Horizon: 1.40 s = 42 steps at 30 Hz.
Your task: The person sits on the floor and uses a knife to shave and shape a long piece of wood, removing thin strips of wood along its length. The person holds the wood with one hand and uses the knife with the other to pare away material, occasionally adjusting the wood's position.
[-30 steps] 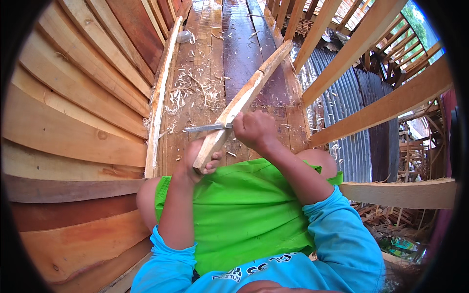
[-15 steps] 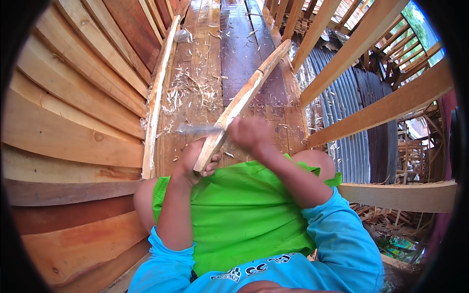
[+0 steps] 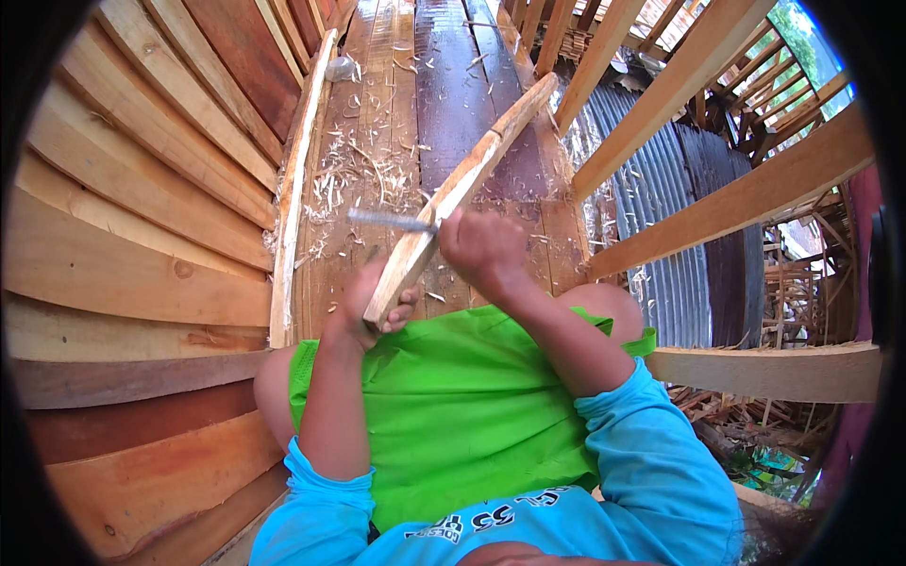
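A long, pale, roughly squared piece of wood (image 3: 460, 188) slants from my lap up to the far right, with a dark notch across its upper part. Its near end rests in my left hand (image 3: 366, 297), whose fingers wrap round from below. My right hand (image 3: 483, 249) is closed in a fist beside the wood's right side, round a handle hidden by the fingers. From that fist a narrow grey knife blade (image 3: 389, 221) crosses over the wood and sticks out to the left.
Curled shavings (image 3: 363, 181) litter the plank floor (image 3: 311, 274). A long strip of wood (image 3: 300, 170) lies along the stacked boards (image 3: 142, 231) at left, near a small clear container (image 3: 340, 69). Slanted wooden posts (image 3: 679, 104) stand at right, with corrugated metal sheeting (image 3: 651, 198) beyond.
The blade, blurred before, now shows sharper, its tip swung away from me. My right fist has shifted slightly. My left hand keeps its grip on the wood.
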### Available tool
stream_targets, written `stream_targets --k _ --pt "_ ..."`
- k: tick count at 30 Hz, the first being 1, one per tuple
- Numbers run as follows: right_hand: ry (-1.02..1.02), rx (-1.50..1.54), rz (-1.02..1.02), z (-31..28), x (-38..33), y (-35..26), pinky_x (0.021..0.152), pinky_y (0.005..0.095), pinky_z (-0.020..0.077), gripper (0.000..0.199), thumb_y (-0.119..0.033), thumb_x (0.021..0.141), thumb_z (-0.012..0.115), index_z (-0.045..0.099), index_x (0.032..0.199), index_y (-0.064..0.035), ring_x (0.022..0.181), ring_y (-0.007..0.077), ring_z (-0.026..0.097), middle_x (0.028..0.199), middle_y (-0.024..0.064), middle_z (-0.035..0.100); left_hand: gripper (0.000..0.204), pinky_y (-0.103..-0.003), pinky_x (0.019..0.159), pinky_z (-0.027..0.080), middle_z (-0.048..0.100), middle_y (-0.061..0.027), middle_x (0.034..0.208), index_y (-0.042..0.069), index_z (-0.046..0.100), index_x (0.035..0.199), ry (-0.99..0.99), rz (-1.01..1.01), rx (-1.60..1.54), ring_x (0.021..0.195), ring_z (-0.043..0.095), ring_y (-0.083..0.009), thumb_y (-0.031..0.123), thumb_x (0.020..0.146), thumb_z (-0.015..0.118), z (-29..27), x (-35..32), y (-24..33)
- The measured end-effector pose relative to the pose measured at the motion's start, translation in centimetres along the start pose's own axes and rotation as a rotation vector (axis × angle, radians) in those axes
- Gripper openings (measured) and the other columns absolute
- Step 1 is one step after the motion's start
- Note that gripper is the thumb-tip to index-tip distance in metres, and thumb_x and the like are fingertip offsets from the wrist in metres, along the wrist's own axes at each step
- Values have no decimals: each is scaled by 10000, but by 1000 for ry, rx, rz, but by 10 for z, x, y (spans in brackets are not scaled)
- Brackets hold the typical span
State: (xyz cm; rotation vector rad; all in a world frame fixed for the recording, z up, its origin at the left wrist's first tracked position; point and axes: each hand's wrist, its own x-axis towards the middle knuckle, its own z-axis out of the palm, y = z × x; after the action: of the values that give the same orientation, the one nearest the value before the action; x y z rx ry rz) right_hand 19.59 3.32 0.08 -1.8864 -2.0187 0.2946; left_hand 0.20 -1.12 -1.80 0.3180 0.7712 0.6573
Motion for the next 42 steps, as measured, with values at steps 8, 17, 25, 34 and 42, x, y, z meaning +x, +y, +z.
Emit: stream_targets --k 8,17,25,34,42 --pt "116 -6 30 6 18 9 613 501 536 473 -325 881 416 647 599 -24 587 396 652 604 206 631 288 -208 320 333 506 -47 673 69 493 1119 69 57 60 409 441 -89 272 992 334 24 13 14" --pt "-29 -249 63 8 64 89 684 540 528 437 -342 922 415 655 865 18 713 409 669 871 243 676 308 -220 309 324 507 -52 664 84 476 1154 8 23 -18 390 435 -97 313 1005 334 20 1 -4" --pt "-123 143 154 -26 42 38 757 506 483 588 -480 978 372 691 804 -18 779 432 640 765 245 653 320 -215 316 344 513 -52 667 101 509 1129 7 56 114 400 449 -94 349 1015 342 14 -15 11" --pt "-235 203 96 -21 33 39 715 476 473 572 -483 967 433 692 772 -12 743 410 632 715 204 649 284 -226 296 329 520 -58 618 77 530 1090 94 154 226 366 454 -107 303 1012 375 27 0 -2" --pt "-199 302 369 -29 43 48 615 428 468 686 -647 861 538 687 684 -1 610 293 627 619 168 622 364 -237 314 340 543 -56 612 43 493 1278 111 155 205 369 443 -102 260 1016 364 38 -25 -8"
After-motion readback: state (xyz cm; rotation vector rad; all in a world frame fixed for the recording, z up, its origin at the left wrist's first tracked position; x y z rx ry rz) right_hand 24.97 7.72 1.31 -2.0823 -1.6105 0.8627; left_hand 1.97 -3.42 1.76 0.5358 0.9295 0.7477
